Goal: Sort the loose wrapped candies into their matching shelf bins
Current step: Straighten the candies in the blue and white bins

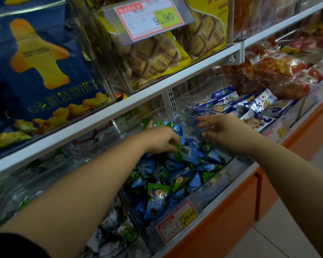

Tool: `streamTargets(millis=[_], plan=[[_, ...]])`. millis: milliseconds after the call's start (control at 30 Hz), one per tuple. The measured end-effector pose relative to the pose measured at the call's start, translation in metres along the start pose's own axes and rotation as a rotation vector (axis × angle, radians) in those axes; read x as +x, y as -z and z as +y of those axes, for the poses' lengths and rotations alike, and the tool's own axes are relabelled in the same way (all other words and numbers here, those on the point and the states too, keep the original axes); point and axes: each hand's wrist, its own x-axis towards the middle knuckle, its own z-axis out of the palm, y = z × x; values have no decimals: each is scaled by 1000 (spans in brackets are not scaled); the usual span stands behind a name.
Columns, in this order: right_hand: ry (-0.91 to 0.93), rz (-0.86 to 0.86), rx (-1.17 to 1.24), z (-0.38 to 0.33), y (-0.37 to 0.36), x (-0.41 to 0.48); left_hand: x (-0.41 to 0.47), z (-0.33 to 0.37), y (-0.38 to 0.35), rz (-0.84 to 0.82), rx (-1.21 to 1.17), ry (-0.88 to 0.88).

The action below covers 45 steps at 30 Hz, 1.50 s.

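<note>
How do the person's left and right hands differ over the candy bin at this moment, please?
The left hand has its fingers curled, pinching a green candy; the right hand has straight, spread fingers and holds nothing. The left hand is down among the wrappers in the candy bin; the right hand sits higher, by the clear divider. Both reach over the same bin with bare forearms.

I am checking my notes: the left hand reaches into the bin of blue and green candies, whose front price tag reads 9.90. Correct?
The price is wrong. The head view shows the left hand in the candy bin, whose front price tag reads 29.80; the upper shelf tag reads 9.90.
</note>
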Motion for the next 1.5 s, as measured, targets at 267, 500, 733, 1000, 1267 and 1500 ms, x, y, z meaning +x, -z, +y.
streamTargets(millis=[267, 500, 733, 1000, 1267, 1500], plan=[[-12, -4, -16, -6, 0, -3, -51, -48, -3, 79, -179, 52], [-13, -15, -49, -8, -1, -4, -72, -72, 1, 36, -366, 80], [-13, -5, -37, -5, 0, -3, -68, -35, 18, -125, -452, 51], [17, 5, -66, 1, -2, 2, 9, 13, -2, 102, -541, -28], [0, -7, -18, 1, 0, 2, 35, 11, -16, -174, -167, 32], [-6, -11, -6, 0, 0, 0, 19, -16, -22, -84, -108, 63]])
